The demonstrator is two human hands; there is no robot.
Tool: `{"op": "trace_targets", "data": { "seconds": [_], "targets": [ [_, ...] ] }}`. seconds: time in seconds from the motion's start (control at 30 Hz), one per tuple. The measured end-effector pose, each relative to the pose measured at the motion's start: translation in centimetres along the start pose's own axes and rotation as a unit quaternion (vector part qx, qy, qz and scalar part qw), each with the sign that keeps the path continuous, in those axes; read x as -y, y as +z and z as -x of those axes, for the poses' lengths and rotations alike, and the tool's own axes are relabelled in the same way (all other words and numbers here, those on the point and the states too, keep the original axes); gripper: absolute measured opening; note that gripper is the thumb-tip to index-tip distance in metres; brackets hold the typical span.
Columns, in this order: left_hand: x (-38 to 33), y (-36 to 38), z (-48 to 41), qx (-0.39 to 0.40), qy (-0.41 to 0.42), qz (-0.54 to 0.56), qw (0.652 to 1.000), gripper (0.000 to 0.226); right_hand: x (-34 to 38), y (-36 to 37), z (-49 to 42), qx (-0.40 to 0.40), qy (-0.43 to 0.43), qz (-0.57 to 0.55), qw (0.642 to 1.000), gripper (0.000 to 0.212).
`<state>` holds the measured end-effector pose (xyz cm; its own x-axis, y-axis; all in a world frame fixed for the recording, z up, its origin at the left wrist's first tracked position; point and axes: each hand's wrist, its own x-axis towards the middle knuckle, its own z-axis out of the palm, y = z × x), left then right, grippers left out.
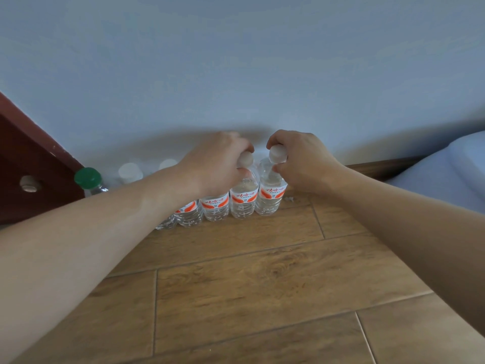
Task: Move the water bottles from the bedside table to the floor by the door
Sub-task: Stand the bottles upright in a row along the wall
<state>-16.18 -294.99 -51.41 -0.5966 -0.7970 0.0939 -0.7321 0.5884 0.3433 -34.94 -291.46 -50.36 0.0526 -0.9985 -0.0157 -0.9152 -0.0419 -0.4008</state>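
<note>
Several clear water bottles with red-and-white labels stand in a row on the wooden floor [236,271] against the pale wall. My left hand [215,164] grips the white cap and neck of one bottle [243,200]. My right hand [301,164] grips the cap of the rightmost bottle [270,198]. Both bottles are upright with their bases on the floor. More bottles [214,207] continue to the left, partly hidden behind my left forearm. A green-capped bottle [88,178] stands at the left end.
A dark red wooden door [29,164] with a round knob [29,184] is at the left. A dark wooden skirting board [388,168] runs along the wall on the right. A pale blue object [451,174] fills the right edge.
</note>
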Motion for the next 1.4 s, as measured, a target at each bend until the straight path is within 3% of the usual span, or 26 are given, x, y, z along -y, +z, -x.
{"op": "trace_targets", "data": {
  "seconds": [0.5,0.9,1.4],
  "targets": [
    [0.1,0.1,0.1,-0.01,0.003,-0.012,1.0,0.032,0.0,0.0,-0.2,0.022,0.007,-0.001,1.0,0.041],
    [0.0,-0.1,0.0,-0.004,0.0,-0.023,1.0,0.048,-0.4,0.1,-0.2,0.043,0.001,0.014,0.999,0.061],
    [-0.9,-1.2,0.6,-0.006,-0.001,-0.037,0.999,0.063,-0.5,-1.4,1.0,0.031,0.0,0.013,0.999,0.065]
  ]
}}
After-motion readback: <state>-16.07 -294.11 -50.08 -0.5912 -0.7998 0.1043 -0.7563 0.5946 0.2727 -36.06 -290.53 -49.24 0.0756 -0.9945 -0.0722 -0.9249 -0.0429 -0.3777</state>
